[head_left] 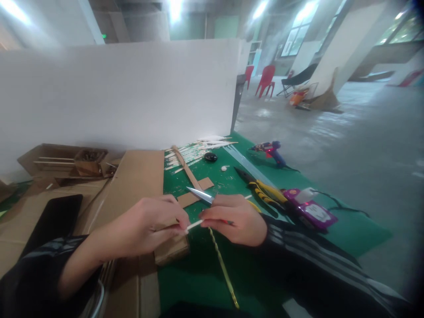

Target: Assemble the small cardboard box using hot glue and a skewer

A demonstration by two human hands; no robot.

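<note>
My left hand (155, 223) is closed, with thumb and fingertips pinching one end of a thin white stick (195, 224). The other end runs into the fingers of my right hand (235, 218), which is also closed. That hand grips a pair of scissors (201, 194) too; the pointed blades stick out to the upper left, and the handles are mostly hidden by the palm. Below the hands, a gold twisted drill bit (221, 263) lies on the green table top. Just beyond them rests a flat cardboard cross piece (190, 199) with a long strip on it.
Thin sticks (188, 154) are heaped by the white partition (119, 92). Pliers (265, 190), a purple device (308, 210) and a glue gun (273, 152) lie to the right. On the left are cardboard sheets (142, 172), a black phone (54, 221) and a cardboard box (49, 160).
</note>
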